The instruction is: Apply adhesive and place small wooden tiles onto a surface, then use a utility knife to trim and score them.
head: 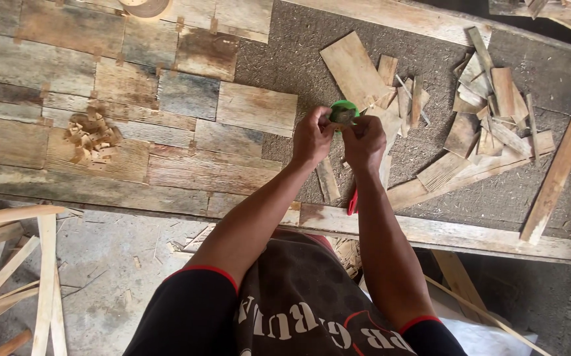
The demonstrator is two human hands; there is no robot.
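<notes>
Left hand [312,137] and right hand [364,142] meeting over the surface [285,46], fingers of both closing around a green roll [343,111], wood scraps [489,112] lying just right, plank panel [134,112] lying left

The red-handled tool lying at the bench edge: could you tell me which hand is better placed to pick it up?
Probably the right hand. The red-handled tool lies just below its wrist, while the left hand sits further off. Both hands are on the small green round thing, so one must let go first.

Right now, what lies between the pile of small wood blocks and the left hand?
In the head view, only joined flat boards lie between the wood blocks and the left hand; nothing rests on them.
</notes>
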